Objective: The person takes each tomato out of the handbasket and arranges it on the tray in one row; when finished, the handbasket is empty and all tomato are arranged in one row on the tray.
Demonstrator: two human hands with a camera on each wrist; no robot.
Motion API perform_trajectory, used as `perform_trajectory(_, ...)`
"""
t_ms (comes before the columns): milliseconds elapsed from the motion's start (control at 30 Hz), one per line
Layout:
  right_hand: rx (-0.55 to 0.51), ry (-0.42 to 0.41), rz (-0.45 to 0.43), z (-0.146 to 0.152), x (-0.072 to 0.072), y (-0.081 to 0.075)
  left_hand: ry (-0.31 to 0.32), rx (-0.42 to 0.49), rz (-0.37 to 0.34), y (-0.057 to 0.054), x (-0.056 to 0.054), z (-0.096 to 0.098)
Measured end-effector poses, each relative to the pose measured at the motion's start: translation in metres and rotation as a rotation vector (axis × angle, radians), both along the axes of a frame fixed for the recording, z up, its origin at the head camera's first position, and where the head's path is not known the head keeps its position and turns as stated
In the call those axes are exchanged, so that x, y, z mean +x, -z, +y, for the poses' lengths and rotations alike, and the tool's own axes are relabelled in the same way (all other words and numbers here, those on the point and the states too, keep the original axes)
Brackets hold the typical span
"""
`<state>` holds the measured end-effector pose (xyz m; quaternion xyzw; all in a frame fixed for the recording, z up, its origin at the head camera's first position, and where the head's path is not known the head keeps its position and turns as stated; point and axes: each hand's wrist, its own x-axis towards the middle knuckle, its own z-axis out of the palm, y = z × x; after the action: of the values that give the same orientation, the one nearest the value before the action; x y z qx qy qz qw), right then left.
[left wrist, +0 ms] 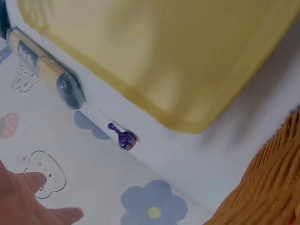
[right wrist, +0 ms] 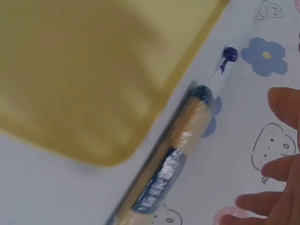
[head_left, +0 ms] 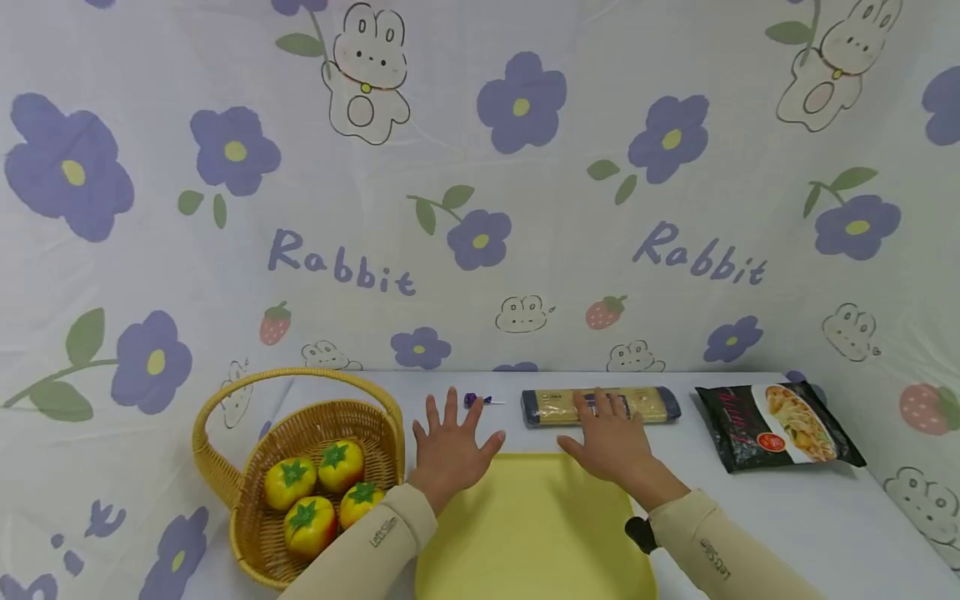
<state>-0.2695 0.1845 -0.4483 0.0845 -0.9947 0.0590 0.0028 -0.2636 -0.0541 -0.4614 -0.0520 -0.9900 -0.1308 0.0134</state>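
Both hands hover with fingers spread and hold nothing. My left hand (head_left: 454, 454) is over the far left corner of a yellow tray (head_left: 536, 533), close to a lollipop in a purple wrapper (head_left: 474, 401). My right hand (head_left: 613, 437) is above the tray's far right part, its fingertips overlapping a pack of dry noodles (head_left: 551, 407) in the head view. In the left wrist view the lollipop (left wrist: 126, 139) lies beyond the tray's corner. The noodle pack (right wrist: 183, 140) lies along the tray's far edge in the right wrist view.
Left of the tray stands a wicker basket (head_left: 238, 533) with a tall handle, holding several yellow-red fruits with green tops (head_left: 311, 527). A black food packet (head_left: 776, 427) lies at the right. A patterned cloth (head_left: 465, 167) hangs behind the white table (head_left: 757, 508).
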Motion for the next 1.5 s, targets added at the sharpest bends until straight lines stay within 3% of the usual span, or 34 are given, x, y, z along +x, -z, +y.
perform_trajectory(133,-0.002,-0.043,-0.028,0.013,0.014,0.011,0.011,0.007,-0.008,0.000,0.012,-0.009)
perform_trajectory(367,0.008,-0.108,0.042,0.036,0.043,0.040,0.095,0.040,0.042,-0.001,0.048,-0.026)
perform_trajectory(567,-0.019,-0.162,0.048,0.043,0.066,0.054,0.214,0.127,-0.044,-0.011,0.081,-0.036)
perform_trajectory(633,-0.027,-0.176,0.032,0.044,0.073,0.060,0.248,0.147,-0.043,-0.014,0.092,-0.046)
perform_trajectory(700,-0.028,-0.184,0.009,0.046,0.080,0.068,0.245,0.158,-0.003,-0.017,0.102,-0.061)
perform_trajectory(767,-0.028,-0.194,-0.004,0.047,0.085,0.075,0.197,0.172,0.059,-0.022,0.108,-0.078)
perform_trajectory(900,-0.044,-0.207,-0.021,0.050,0.094,0.090,0.059,0.214,0.111,-0.034,0.103,-0.116)
perform_trajectory(1000,-0.059,-0.198,-0.032,0.055,0.100,0.099,-0.003,0.230,0.034,-0.040,0.092,-0.138)
perform_trajectory(1100,-0.069,-0.181,-0.048,0.061,0.103,0.104,-0.032,0.221,-0.070,-0.039,0.082,-0.151)
perform_trajectory(1200,-0.064,-0.175,-0.055,0.064,0.105,0.104,-0.042,0.200,-0.131,-0.029,0.077,-0.158)
perform_trajectory(1500,-0.073,-0.163,-0.065,0.059,0.105,0.105,-0.009,0.080,-0.202,-0.008,0.072,-0.156)
